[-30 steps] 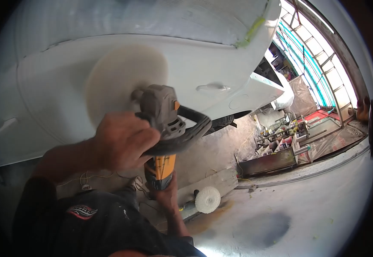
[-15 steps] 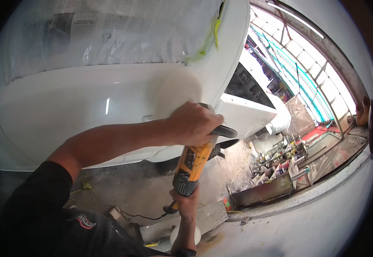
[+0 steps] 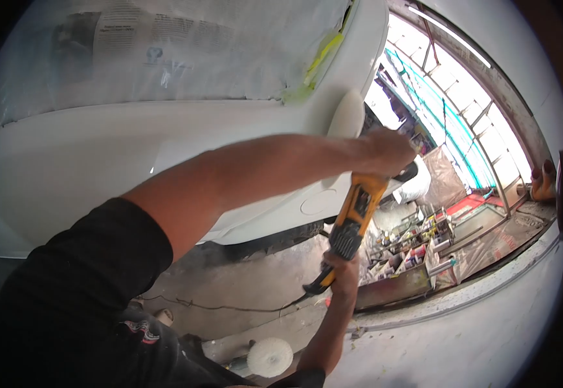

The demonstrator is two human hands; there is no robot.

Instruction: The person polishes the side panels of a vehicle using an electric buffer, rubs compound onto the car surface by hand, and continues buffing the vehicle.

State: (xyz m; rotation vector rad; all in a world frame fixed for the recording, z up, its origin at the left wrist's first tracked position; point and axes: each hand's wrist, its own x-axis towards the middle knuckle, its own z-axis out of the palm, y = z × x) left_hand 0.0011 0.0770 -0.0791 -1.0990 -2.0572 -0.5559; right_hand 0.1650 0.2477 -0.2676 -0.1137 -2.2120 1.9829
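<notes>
Both hands hold a yellow and black power polisher (image 3: 367,194), its body slanting up to the right. My left hand (image 3: 388,152) is closed around its front end near the black handle, with the arm stretched across the view. Lower down, my right hand (image 3: 342,268) grips the rear handle, where the cord comes out. The pale round polishing pad (image 3: 348,115) shows nearly edge-on at the rounded corner of a white car body (image 3: 68,168); whether it touches is hard to tell. Plastic and newspaper masking (image 3: 230,58) covers the window above.
A black cord (image 3: 230,308) runs from the polisher across the concrete floor. Below lies another round white pad (image 3: 270,357). On the right stands a metal box (image 3: 391,294) beside cluttered bottles and tools. A white surface (image 3: 424,349) borders the lower right.
Both hands have moved the polisher to the right along the car. Its pad has gone from the panel below the window to the corner and now appears edge-on.
</notes>
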